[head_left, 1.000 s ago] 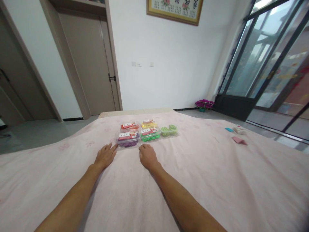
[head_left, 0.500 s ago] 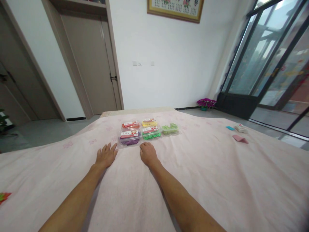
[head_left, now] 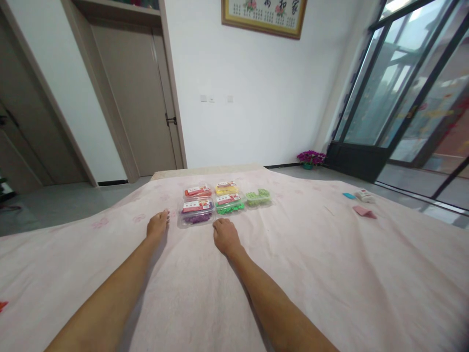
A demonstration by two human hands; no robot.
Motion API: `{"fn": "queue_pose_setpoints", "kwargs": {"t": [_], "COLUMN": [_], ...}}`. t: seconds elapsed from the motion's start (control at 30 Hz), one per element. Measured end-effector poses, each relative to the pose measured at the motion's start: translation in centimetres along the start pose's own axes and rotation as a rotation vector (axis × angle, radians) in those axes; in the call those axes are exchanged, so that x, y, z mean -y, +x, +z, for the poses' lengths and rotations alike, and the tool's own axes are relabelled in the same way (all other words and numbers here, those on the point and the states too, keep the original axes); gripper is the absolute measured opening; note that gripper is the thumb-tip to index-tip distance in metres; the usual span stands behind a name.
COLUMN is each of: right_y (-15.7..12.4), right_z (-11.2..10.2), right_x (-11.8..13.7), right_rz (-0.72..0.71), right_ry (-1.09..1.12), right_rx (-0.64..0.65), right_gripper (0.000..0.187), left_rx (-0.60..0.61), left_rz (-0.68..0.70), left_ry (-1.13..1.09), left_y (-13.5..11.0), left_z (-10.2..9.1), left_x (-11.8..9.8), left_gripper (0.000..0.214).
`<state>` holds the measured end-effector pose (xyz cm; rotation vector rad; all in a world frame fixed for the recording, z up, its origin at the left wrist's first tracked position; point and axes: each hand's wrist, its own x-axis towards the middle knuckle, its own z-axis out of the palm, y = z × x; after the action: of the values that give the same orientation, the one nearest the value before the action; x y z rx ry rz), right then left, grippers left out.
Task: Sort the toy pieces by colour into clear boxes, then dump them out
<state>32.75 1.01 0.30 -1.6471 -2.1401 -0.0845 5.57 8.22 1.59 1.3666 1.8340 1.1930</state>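
On the pink cloth (head_left: 293,274) stand several clear plastic boxes with small coloured pieces inside. The purple box (head_left: 198,211) is nearest me, with the orange-red box (head_left: 198,191) behind it. To their right are the green box (head_left: 229,203), the yellow box (head_left: 227,187) and a light-green box (head_left: 258,197); all but the light-green one show a label. My left hand (head_left: 157,224) rests on its edge left of the purple box, apart from it, fingers loosely extended and empty. My right hand (head_left: 225,234) lies curled on the cloth by the purple box's front right corner; its fingertips are hidden.
Toward the right edge of the cloth lie a blue piece (head_left: 349,195), a white packet (head_left: 364,196) and a folded pink cloth piece (head_left: 364,212). A red item (head_left: 3,306) peeks in at far left. Beyond are a door (head_left: 135,98) and purple flowers (head_left: 310,157).
My left hand has drawn slightly left from the purple box and turned from palm-down, fingers spread, onto its edge. My right hand and the boxes stay put; the view has tilted up a little.
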Motion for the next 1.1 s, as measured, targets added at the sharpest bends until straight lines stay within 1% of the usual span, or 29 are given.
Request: {"fn": "queue_pose_setpoints", "kwargs": {"t": [0.1, 0.17, 0.27, 0.33, 0.4, 0.47, 0.57, 0.63, 0.7, 0.77, 0.83, 0.87, 0.93, 0.97, 1.03, 1.07, 1.1], "right_y": [0.0, 0.0, 0.0, 0.0, 0.0, 0.0, 0.1, 0.1, 0.0, -0.2, -0.8, -1.1, -1.8, -2.0, -2.3, -2.3, -2.2], "right_z": [-0.2, -0.3, -0.4, -0.5, -0.5, -0.6, -0.9, -1.4, -2.2, -3.0, -3.5, -3.5, -3.2, -3.0, -2.2, -1.9, -1.5], "right_x": [0.0, 0.0, 0.1, 0.2, 0.3, 0.2, 0.2, 0.8, 2.4, 5.0, 8.1, 9.6, 12.1, 13.0, 14.0, 14.2, 14.3], "right_rz": [0.003, 0.01, 0.019, 0.016, 0.019, 0.025, 0.036, 0.027, -0.056, -0.23, -0.45, -0.54, -0.567, -0.539, -0.447, -0.41, -0.388], "right_ry": [0.006, 0.008, 0.007, 0.008, 0.008, 0.006, 0.013, 0.071, 0.185, 0.315, 0.404, 0.415, 0.376, 0.333, 0.231, 0.182, 0.141], "right_rx": [0.003, 0.008, 0.024, 0.021, 0.014, 0.023, 0.065, 0.025, -0.092, -0.208, -0.221, -0.201, -0.174, -0.166, -0.164, -0.166, -0.168], "right_gripper": [0.018, 0.019, 0.019, 0.019, 0.02, 0.021, 0.022, 0.028, 0.036, 0.038, 0.036, 0.037, 0.042, 0.045, 0.053, 0.055, 0.052], "left_rx": [0.048, 0.099, 0.176, 0.196, 0.175, 0.126, 0.051, 0.021, 0.027, 0.083, 0.15, 0.176, 0.175, 0.145, 0.038, -0.013, -0.044], "left_rz": [-0.101, -0.159, -0.232, -0.259, -0.276, -0.293, -0.314, -0.323, -0.322, -0.306, -0.263, -0.241, -0.191, -0.164, -0.099, -0.074, -0.057], "left_ry": [-0.209, -0.309, -0.415, -0.483, -0.559, -0.639, -0.766, -0.835, -0.878, -0.919, -0.915, -0.887, -0.782, -0.714, -0.589, -0.551, -0.54], "left_y": [2.0, 2.7, 3.0, 2.4, 1.1, -1.0, -5.7, -9.2, -12.5, -14.9, -16.2, -16.4, -16.0, -15.5, -14.1, -13.3, -12.7], "left_z": [0.8, 1.2, 1.3, 1.2, 1.0, 0.8, 0.5, 0.3, 0.0, -0.5, -1.3, -1.8, -3.1, -3.6, -4.5, -4.8, -4.9], "left_x": [-1.8, -2.8, -3.4, -3.5, -3.3, -2.8, -2.0, -1.5, -1.2, -1.2, -0.9, -0.7, 0.1, 0.6, 1.5, 1.9, 2.2], "left_gripper": [0.038, 0.029, 0.022, 0.02, 0.018, 0.017, 0.014, 0.01, 0.01, 0.016, 0.026, 0.033, 0.047, 0.051, 0.051, 0.05, 0.05]}}
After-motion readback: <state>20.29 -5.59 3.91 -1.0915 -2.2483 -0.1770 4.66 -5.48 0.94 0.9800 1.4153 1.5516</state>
